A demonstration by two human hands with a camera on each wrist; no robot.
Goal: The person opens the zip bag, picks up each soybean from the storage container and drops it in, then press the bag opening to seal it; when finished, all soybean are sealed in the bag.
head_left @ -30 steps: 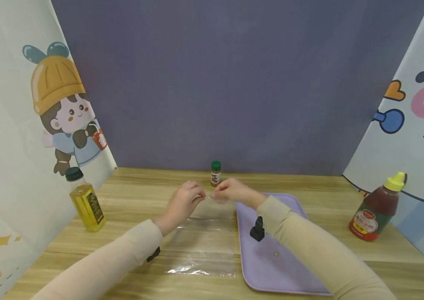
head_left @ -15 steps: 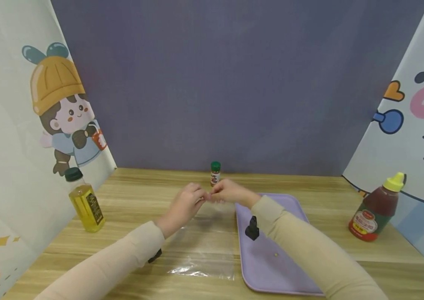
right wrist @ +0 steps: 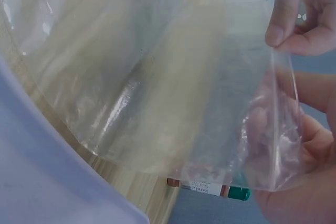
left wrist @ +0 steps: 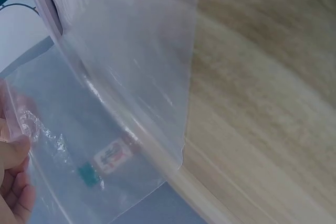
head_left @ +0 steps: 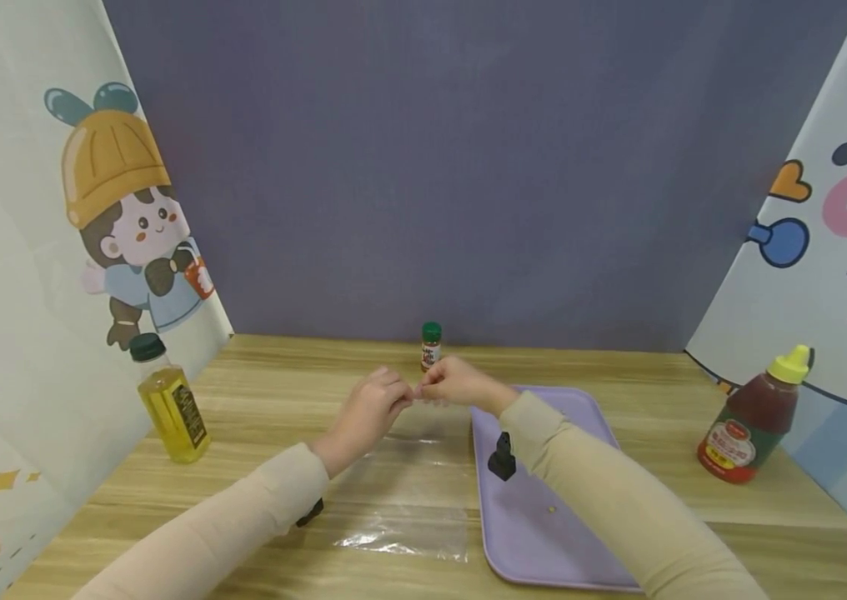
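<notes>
A clear plastic zip bag [head_left: 416, 500] lies partly on the table, its far edge raised between my two hands. My left hand [head_left: 369, 410] pinches that edge between thumb and fingertips, as the right wrist view shows. Close beside it, my right hand [head_left: 463, 384] holds the same edge near a corner; its fingers [right wrist: 310, 90] show partly through the film. The fingertips of both hands nearly meet. Through the film [left wrist: 126, 103] in the left wrist view, a small green-capped spice jar [left wrist: 107, 162] appears behind the bag. I see nothing inside the bag.
A purple tray [head_left: 498, 546] with small crumbs lies right of the bag, under my right forearm. The spice jar [head_left: 431, 346] stands behind my hands. An oil bottle [head_left: 174, 408] stands at the left, a red sauce bottle [head_left: 749, 425] at the right.
My right hand has shifted slightly left toward my left hand, narrowing the gap between the fingertips. Both hands still hold the bag's edge; bottles and tray have stayed put.
</notes>
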